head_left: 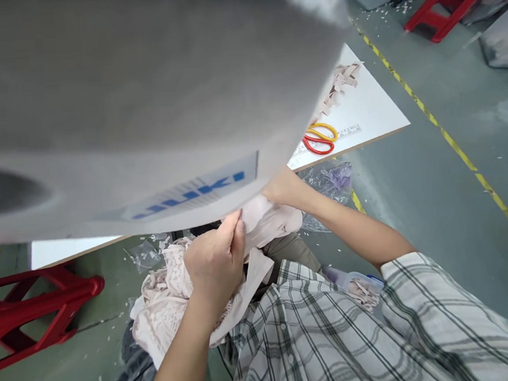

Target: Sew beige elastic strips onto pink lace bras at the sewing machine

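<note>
My left hand [218,259] is closed in a pinch on a pale pink lace garment [165,299] that lies bunched in my lap. My right hand [280,189] reaches forward under the grey body of a sewing machine [139,94]; its fingers are hidden behind the machine, and the pink fabric [268,219] runs up to it. The machine fills the upper left of the view and blocks most of the white table.
On the white table [372,115] lie red and yellow scissors [320,137], a ruler and a pile of pink strips [340,85]. A red stool [33,310] stands at left. A plastic bag [329,184] and a box of scraps [363,290] sit at right. Yellow floor tape [455,149] crosses the green floor.
</note>
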{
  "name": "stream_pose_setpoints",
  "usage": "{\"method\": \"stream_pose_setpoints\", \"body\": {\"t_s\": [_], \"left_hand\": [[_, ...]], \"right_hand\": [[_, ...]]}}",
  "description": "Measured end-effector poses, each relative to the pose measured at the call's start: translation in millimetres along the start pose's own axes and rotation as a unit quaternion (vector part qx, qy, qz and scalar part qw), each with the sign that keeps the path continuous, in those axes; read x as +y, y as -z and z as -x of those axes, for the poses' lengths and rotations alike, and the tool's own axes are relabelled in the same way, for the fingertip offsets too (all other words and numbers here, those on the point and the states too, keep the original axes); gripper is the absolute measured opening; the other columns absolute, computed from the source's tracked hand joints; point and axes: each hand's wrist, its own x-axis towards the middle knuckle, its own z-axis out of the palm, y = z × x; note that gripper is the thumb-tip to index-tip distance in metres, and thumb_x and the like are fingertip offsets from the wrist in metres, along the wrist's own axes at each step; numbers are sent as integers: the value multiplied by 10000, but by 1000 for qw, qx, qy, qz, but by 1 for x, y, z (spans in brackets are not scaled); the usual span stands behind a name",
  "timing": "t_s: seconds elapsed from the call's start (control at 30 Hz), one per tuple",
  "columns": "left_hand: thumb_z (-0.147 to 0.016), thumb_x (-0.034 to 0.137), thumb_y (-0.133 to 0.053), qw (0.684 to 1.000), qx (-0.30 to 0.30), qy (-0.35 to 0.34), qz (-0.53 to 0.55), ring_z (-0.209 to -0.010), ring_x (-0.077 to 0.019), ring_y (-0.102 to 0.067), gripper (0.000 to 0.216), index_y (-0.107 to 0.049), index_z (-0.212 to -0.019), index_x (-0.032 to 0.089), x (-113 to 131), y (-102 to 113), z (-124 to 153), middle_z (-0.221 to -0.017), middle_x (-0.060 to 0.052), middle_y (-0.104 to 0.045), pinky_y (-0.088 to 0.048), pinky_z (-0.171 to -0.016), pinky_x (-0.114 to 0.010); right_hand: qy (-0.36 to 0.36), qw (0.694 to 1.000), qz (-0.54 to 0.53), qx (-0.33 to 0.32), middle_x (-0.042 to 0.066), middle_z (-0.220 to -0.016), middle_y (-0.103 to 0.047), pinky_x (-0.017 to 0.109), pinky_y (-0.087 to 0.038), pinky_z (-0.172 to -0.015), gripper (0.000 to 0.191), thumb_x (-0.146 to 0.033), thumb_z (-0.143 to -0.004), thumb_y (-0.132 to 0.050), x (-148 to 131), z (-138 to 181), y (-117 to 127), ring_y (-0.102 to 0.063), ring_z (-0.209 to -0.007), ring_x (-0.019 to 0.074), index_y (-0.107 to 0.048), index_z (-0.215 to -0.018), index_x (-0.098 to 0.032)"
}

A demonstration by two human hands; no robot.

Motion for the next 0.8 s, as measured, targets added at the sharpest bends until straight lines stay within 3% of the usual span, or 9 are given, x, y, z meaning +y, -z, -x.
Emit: {"method": "stream_pose_setpoints", "body": {"t_s": [0.17,0.33,0.8], "left_hand": [[-988,292,-489,1000,-16,13,-11,-436,-114,-539,320,-784,-1059,193,2,-1,1,-556,-10,-696,-292,-470,-250],[-983,301,-495,1000,-9,8,-10,-419,-117,-508,319,-775,-1096,198,7,-2,2,-495,0,-643,-279,-470,-255],[-973,308,-536,1000,2,19,18,-479,-121,-523,272,-779,-1052,215,4,-2,12,-531,-11,-643,-282,-518,-254]], "right_hand": [[-12,1000,-2,5,-49,-610,-529,317,-446,-744,107,-298,-875,-577,-4,3,3,-517,-654,155,-566,-862,-192],[-35,999,-10,3,-45,-640,-526,272,-372,-650,89,-270,-858,-579,-7,6,5,-498,-661,138,-559,-850,-184],[64,998,-12,7,-62,-651,-541,243,-332,-598,99,-295,-876,-554,11,22,11,-443,-581,93,-525,-882,-201]]}}
